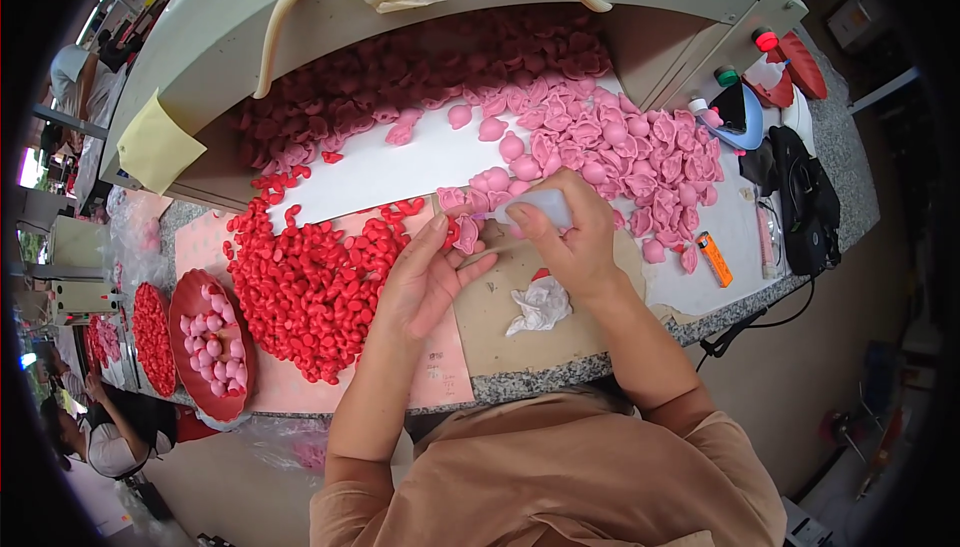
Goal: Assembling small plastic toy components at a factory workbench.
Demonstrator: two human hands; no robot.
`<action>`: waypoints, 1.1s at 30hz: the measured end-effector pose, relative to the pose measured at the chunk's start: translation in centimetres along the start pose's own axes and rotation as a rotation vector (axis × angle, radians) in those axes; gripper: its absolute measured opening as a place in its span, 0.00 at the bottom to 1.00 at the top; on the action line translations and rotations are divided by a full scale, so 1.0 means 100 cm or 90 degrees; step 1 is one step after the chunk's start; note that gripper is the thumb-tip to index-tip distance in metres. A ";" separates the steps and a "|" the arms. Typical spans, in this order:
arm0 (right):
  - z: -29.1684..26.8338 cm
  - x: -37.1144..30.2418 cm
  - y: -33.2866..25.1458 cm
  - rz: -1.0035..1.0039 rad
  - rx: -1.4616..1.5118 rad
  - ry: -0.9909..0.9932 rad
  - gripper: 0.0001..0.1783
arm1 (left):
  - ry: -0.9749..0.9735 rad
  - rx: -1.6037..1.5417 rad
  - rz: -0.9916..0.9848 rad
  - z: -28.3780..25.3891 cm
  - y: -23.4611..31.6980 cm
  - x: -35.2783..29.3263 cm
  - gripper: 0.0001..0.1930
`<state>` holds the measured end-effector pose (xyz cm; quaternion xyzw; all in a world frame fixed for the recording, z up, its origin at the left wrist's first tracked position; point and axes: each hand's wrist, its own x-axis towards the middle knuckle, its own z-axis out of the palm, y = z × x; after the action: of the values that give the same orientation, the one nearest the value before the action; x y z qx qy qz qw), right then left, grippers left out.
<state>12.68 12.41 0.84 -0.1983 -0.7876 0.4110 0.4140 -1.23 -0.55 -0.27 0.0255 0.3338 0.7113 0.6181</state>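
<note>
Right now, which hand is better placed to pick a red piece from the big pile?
Probably the left hand: it is close beside the red pile, though it pinches a pink piece. The right hand is farther away and holds a translucent bottle.

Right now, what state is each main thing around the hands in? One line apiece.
Left hand: pinching a pink piece
Right hand: closed around the squeeze bottle
Squeeze bottle: tipped, narrow end toward the pink piece
Red pieces: loosely heaped
Loose pink pieces: heaped, partly scattered
Red tray: holding pink-and-red pieces
Tissue: crumpled
Orange lighter: lying down, unlit
Black bag: lying down; open or closed, unclear
</note>
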 end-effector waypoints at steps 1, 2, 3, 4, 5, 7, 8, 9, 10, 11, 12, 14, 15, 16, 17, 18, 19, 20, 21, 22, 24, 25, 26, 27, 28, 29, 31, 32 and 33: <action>-0.001 0.001 -0.001 0.000 0.000 0.001 0.08 | 0.002 -0.001 -0.001 -0.001 0.000 0.000 0.16; -0.001 0.002 -0.003 -0.009 -0.004 0.006 0.08 | 0.004 -0.002 -0.002 -0.001 0.000 0.001 0.16; -0.002 0.002 -0.004 -0.019 -0.007 0.010 0.07 | 0.004 -0.001 -0.001 -0.002 0.000 0.001 0.16; -0.001 0.002 -0.003 -0.019 -0.006 0.009 0.07 | 0.002 0.000 -0.002 -0.002 0.000 0.001 0.16; 0.000 0.001 -0.001 -0.008 -0.001 0.002 0.07 | 0.000 0.002 -0.002 -0.003 0.000 0.001 0.16; 0.000 0.000 -0.001 0.004 0.003 -0.005 0.08 | 0.000 0.005 -0.004 -0.002 0.001 0.001 0.16; 0.000 0.000 -0.002 0.006 -0.001 -0.003 0.09 | 0.000 0.007 -0.005 -0.002 0.000 0.001 0.16; 0.000 0.000 -0.003 0.007 -0.005 -0.002 0.09 | 0.000 0.008 -0.005 -0.002 0.000 0.002 0.16; 0.000 0.000 -0.003 0.007 -0.005 -0.001 0.09 | 0.002 0.011 -0.005 -0.002 0.000 0.002 0.16; 0.000 0.001 -0.003 -0.023 -0.027 0.006 0.10 | 0.004 0.015 -0.006 -0.002 -0.001 0.002 0.15; 0.000 0.001 -0.003 -0.054 -0.049 0.012 0.11 | 0.003 0.016 -0.006 -0.001 -0.001 0.001 0.15; 0.001 0.001 -0.004 -0.046 -0.043 0.010 0.11 | 0.040 0.033 0.001 -0.001 0.000 0.000 0.15; 0.001 0.001 -0.005 -0.038 -0.038 0.008 0.11 | 0.039 0.033 0.000 -0.002 0.000 0.001 0.15; 0.001 0.001 -0.005 -0.039 -0.039 0.009 0.11 | 0.031 0.033 0.002 -0.004 0.000 0.001 0.15; 0.001 0.001 -0.005 -0.037 -0.032 0.012 0.11 | 0.023 0.032 0.004 -0.006 -0.001 0.002 0.15; 0.000 0.001 -0.005 -0.036 -0.025 0.015 0.11 | 0.022 0.033 0.004 -0.006 -0.001 0.002 0.15; 0.000 0.001 -0.005 -0.036 -0.026 0.016 0.11 | 0.023 0.026 0.007 -0.006 -0.001 0.002 0.15; 0.000 0.000 -0.004 -0.020 -0.024 0.013 0.11 | 0.025 0.019 0.010 -0.006 -0.002 0.003 0.15; 0.000 0.000 -0.004 -0.004 -0.021 0.009 0.11 | 0.025 0.019 0.010 -0.005 -0.002 0.002 0.15; 0.000 -0.001 -0.004 -0.004 -0.021 0.008 0.11 | 0.024 0.018 0.013 -0.003 -0.001 0.001 0.15; 0.000 0.000 -0.005 0.000 -0.018 0.008 0.11 | 0.023 0.016 0.016 -0.002 -0.001 0.001 0.15; 0.000 0.000 -0.005 0.000 -0.018 0.008 0.11 | 0.025 0.015 0.018 -0.002 -0.001 0.000 0.15; 0.000 0.001 -0.005 -0.029 -0.033 0.014 0.11 | 0.028 0.015 0.020 -0.002 -0.001 0.000 0.15; 0.000 0.001 -0.005 -0.058 -0.048 0.021 0.11 | 0.028 0.015 0.020 -0.002 -0.001 0.000 0.15; 0.000 0.002 -0.005 -0.057 -0.048 0.021 0.11 | 0.020 0.014 0.023 -0.002 -0.001 0.000 0.16; 0.000 0.002 -0.006 -0.067 -0.044 0.026 0.12 | 0.013 0.014 0.027 -0.002 -0.001 0.000 0.16; 0.001 0.002 -0.006 -0.078 -0.041 0.031 0.12 | 0.007 0.017 0.033 -0.006 0.000 0.000 0.17; 0.002 0.002 -0.005 -0.090 -0.046 0.028 0.12 | 0.001 0.019 0.038 -0.007 0.000 0.000 0.18; 0.002 0.002 -0.004 -0.100 -0.051 0.026 0.12 | 0.001 0.019 0.038 -0.006 0.000 0.001 0.18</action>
<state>12.45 12.20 1.23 -0.1603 -0.8080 0.3412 0.4528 -1.53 -0.77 -0.80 0.0444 0.3439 0.7242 0.5961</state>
